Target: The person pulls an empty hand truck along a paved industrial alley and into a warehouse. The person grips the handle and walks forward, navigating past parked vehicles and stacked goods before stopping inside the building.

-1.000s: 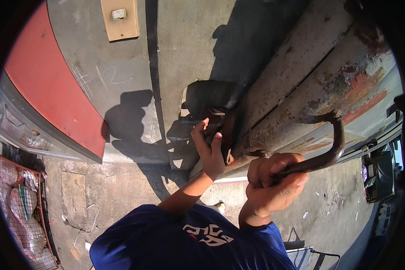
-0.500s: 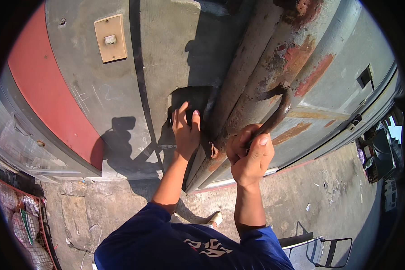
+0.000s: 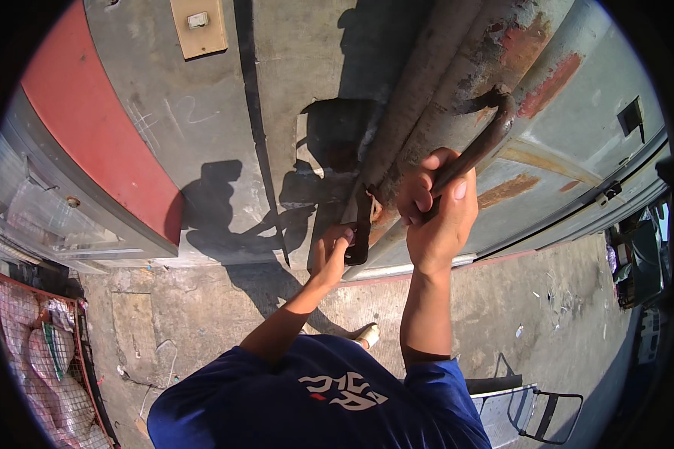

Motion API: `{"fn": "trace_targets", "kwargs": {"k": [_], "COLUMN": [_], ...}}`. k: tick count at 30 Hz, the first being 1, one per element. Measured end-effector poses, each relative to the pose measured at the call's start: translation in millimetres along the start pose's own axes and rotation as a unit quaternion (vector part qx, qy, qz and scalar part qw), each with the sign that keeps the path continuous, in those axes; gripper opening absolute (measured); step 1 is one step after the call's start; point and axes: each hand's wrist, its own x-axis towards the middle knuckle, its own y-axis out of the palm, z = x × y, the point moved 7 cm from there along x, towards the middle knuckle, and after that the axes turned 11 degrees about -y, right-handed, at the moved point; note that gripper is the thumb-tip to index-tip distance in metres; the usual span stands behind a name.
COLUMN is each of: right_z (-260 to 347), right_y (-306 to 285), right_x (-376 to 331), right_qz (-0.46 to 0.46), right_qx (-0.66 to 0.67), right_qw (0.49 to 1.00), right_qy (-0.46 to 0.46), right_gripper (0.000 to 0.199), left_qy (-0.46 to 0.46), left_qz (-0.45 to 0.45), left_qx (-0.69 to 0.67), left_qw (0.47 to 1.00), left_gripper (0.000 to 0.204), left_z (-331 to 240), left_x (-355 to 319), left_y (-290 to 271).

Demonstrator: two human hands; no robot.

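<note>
Both hands work the latch gear of a big grey steel door (image 3: 202,142).
Right hand (image 3: 438,217) is clenched round the rusty, rigid, probably heavy lever handle (image 3: 483,142) at 1 o'clock; left hand (image 3: 333,251) grips the dark latch plate (image 3: 361,232) near centre.

Door handle (image 3: 481,146): dark, rusty bent metal bar, slanting along the grey door's vertical locking rods (image 3: 419,97); latch (image 3: 359,232) below.
</note>
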Motion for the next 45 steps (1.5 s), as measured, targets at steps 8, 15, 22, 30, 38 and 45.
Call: {"fn": "trace_targets", "kwargs": {"k": [8, 15, 22, 30, 38, 45], "right_z": [-3.3, 4.0, -3.4, -2.2, 1.3, -2.7], "right_y": [-6.5, -4.8, -4.8, -7.9, -0.6, -6.9], "right_x": [-4.9, -3.3, 7.1, 12.3, 0.8, 5.4], "right_qz": [-0.020, -0.084, -0.063, -0.053, -0.066, -0.072], "right_qx": [-0.035, -0.159, -0.142, -0.115, -0.125, -0.102], "right_qw": [0.998, 0.968, 0.972, 0.975, 0.974, 0.971], "right_qy": [-0.040, -0.174, -0.174, -0.181, -0.177, -0.202], "right_gripper": [0.065, 0.046, 0.048, 0.047, 0.042, 0.033], "left_qy": [0.287, 0.470, 0.508, 0.592, 0.508, 0.245], "left_qz": [-0.058, -0.032, -0.028, -0.346, -0.472, -0.257], "left_qx": [0.246, 0.269, 0.232, 0.131, 0.192, 0.170], "left_qw": [0.924, 0.840, 0.829, 0.717, 0.695, 0.919], "left_gripper": [0.051, 0.044, 0.038, 0.022, 0.029, 0.024], "left_z": [-31.5, -33.9, -76.7, -151.6, -140.5, -16.0], "left_x": [-61.6, -51.0, -54.3, -43.5, -58.3, -84.6], "left_y": [30.4, 19.9, 33.7, 46.7, -8.5, 31.6]}}
